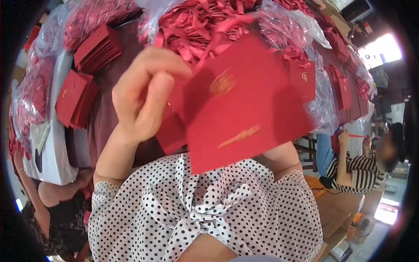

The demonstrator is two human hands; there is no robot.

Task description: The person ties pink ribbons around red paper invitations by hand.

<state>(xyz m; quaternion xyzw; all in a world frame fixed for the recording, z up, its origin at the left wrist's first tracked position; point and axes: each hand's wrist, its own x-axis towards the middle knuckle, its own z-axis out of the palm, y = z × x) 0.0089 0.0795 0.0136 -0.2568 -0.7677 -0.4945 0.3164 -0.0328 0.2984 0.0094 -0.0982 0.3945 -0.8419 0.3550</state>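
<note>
A flat red paper bag (pixel 248 105) with gold print is raised in front of my chest, tilted and slightly blurred. My right forearm (pixel 283 157) leads up behind it. The bag hides that hand's fingers, and the hand appears to hold it up from behind. Left of the bag is my left hand (pixel 146 91), its fingers curled in and the thumb close against them. Whatever those fingers may pinch does not show. Beneath the raised bag, another red piece (pixel 172 133) lies on the dark red tablecloth (pixel 104 94).
A heap of red ribbons (pixel 196 26) lies at the back between clear plastic bags (pixel 288 26). Stacks of red bags (pixel 98 50) stand left, with more red bags (pixel 303 78) to the right. A person in a striped top (pixel 362 172) works at right; another person (pixel 61 209) sits at left.
</note>
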